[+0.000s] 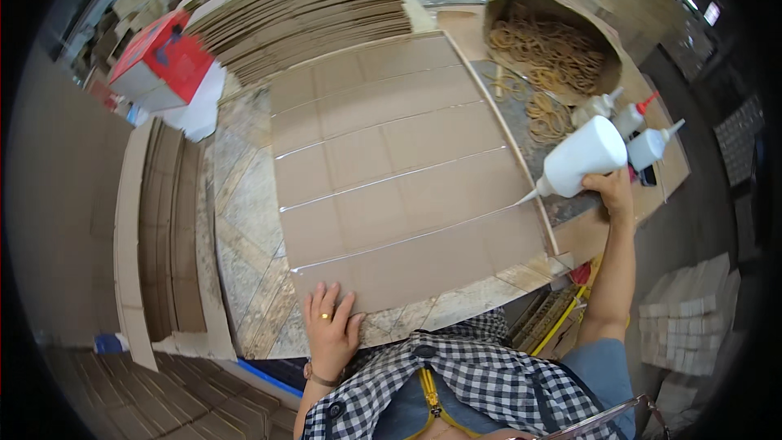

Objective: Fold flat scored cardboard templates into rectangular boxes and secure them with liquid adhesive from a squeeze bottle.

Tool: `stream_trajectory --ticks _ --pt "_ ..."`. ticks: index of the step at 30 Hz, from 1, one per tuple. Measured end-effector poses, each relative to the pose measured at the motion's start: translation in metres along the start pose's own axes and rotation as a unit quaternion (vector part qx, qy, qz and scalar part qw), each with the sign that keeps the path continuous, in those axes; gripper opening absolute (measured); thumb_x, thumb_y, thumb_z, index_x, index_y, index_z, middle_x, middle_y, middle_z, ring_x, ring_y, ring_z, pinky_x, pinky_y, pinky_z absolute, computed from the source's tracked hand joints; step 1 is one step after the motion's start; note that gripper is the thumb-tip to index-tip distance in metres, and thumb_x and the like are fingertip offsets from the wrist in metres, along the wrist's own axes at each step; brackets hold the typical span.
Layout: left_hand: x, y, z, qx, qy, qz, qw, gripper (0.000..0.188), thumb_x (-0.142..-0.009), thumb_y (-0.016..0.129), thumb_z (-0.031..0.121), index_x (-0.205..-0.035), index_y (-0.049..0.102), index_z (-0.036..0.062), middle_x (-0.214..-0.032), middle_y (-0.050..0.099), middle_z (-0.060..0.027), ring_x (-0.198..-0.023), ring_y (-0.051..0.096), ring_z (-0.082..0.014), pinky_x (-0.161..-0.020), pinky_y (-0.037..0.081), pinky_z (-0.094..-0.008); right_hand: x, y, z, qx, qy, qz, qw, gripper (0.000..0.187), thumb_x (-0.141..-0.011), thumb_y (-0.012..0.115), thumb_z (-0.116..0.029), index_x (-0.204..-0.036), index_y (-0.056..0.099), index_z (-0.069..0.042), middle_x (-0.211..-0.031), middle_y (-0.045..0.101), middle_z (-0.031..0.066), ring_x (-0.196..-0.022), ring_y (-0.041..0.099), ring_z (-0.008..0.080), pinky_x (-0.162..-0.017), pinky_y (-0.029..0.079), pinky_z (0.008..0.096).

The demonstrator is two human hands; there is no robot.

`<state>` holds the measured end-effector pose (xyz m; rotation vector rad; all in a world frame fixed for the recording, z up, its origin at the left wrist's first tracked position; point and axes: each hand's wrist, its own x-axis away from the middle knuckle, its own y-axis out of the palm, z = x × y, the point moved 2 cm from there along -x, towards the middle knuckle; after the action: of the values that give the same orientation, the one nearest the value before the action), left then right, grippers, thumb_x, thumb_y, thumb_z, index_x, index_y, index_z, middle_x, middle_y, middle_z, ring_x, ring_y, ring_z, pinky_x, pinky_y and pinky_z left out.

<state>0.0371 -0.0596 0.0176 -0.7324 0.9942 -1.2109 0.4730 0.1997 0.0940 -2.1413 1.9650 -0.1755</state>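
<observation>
A white squeeze bottle [585,156] is gripped in my right hand [611,189], tilted with its nozzle down at the right edge of a brown cardboard sheet [407,187]. Several thin, shiny lines, which look like glue, run across the sheet from left to right. The nearest line ends at the nozzle tip. My left hand [331,327] lies at the sheet's near left edge with its fingers stretched out, touching the cardboard. A ring shows on one finger. Along the sheet's right side runs a thin wooden strip [507,134].
Stacked cardboard [309,16] lies behind the sheet, and more cardboard pieces [167,232] stand at the left. A sack [615,37] of rubber bands opens at the far right. Beside the held bottle stand more bottles [646,149]. A red box [163,61] sits back left.
</observation>
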Motion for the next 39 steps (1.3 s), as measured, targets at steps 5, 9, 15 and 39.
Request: stream_trajectory --ticks 5,9,15,39 --pt "-0.002 0.003 0.0 -0.007 0.01 -0.014 1.0 0.037 -0.078 0.067 0.018 -0.113 0.061 0.0071 -0.129 0.049 -0.0164 -0.124 0.039 -0.0403 -0.104 0.027 -0.0565 0.005 0.002 -0.019 -0.001 -0.046 0.016 0.999 0.083 -0.054 0.089 -0.015 -0.125 0.048 0.001 -0.103 0.063 0.0071 -0.089 0.061 0.0163 -0.071 0.051 0.0278" --pt "-0.003 0.004 -0.001 -0.003 0.011 -0.02 1.0 0.037 -0.079 0.067 0.018 -0.113 0.061 0.007 -0.129 0.048 -0.0167 -0.124 0.039 -0.0408 -0.104 0.027 -0.0574 0.01 0.001 -0.022 0.017 -0.09 0.019 0.996 0.086 -0.053 0.09 -0.018 -0.126 0.047 0.0 -0.107 0.061 0.0076 -0.095 0.059 0.0176 -0.081 0.049 0.0327" --pt "-0.001 0.003 -0.002 -0.008 0.013 -0.017 1.0 0.038 -0.077 0.068 0.019 -0.113 0.061 0.007 -0.127 0.05 -0.0176 -0.123 0.04 -0.0414 -0.102 0.028 -0.0579 0.017 -0.001 -0.015 -0.051 -0.142 0.107 0.983 0.083 -0.059 0.087 -0.022 -0.126 0.045 0.001 -0.108 0.06 0.0092 -0.101 0.059 0.0211 -0.086 0.048 0.0353" --pt "0.008 0.017 -0.022 -0.032 0.015 -0.001 0.999 0.042 -0.072 0.075 0.034 -0.11 0.067 0.0184 -0.124 0.054 -0.0096 -0.121 0.046 -0.0344 -0.1 0.033 -0.0571 -0.267 0.268 0.015 -0.168 -0.247 0.364 0.882 0.074 -0.071 0.082 -0.017 -0.127 0.036 -0.003 -0.116 0.052 0.0144 -0.098 0.058 0.0228 -0.066 0.054 0.0319"
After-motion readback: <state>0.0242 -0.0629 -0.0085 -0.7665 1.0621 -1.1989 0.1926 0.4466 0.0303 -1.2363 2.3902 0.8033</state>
